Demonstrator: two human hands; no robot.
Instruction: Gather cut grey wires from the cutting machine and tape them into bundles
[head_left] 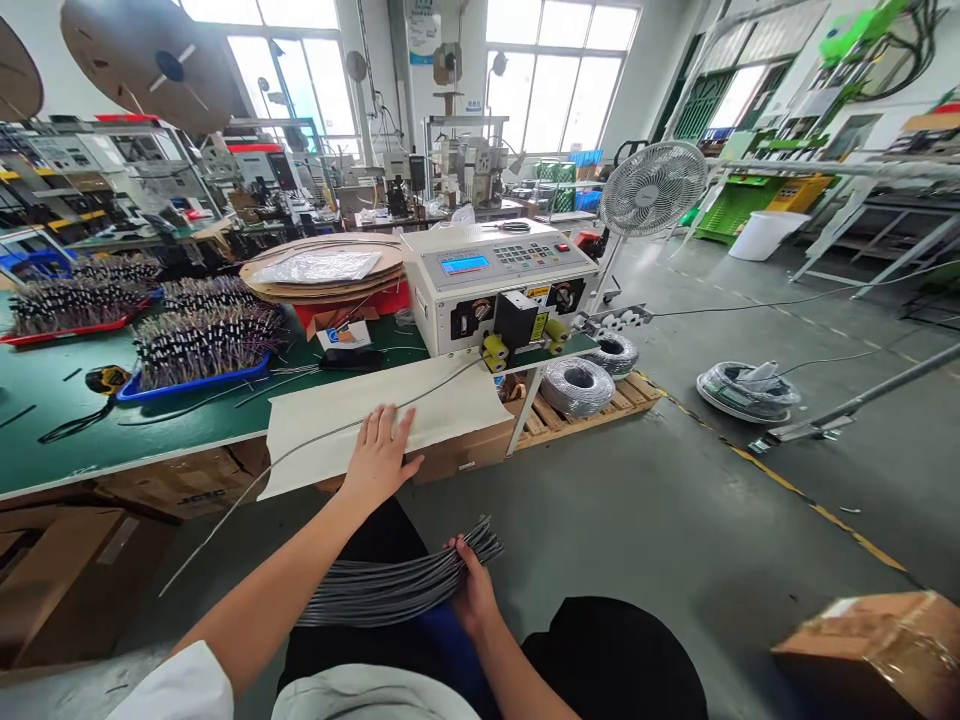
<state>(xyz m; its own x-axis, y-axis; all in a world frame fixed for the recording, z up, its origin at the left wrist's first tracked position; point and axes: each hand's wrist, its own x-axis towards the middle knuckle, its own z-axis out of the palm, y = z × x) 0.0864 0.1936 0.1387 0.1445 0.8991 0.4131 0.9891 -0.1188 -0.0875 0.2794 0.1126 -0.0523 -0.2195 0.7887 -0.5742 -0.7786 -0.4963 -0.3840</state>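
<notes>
Grey cable bundle, clasped in right hand, left hand open over cream sheet

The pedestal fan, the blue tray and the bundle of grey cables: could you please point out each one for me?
Pedestal fan (646, 193): head view, on the hub of its round grille.
Blue tray (196, 385): head view, on its front rim.
Bundle of grey cables (397, 588): head view, near its middle.

2 hands in view. Left hand: palm down, fingers pointing forward and slightly spread, thumb out to the right. Left forearm extended, bare. Right hand: lower, curled in a grip; right forearm angles inward.
</notes>
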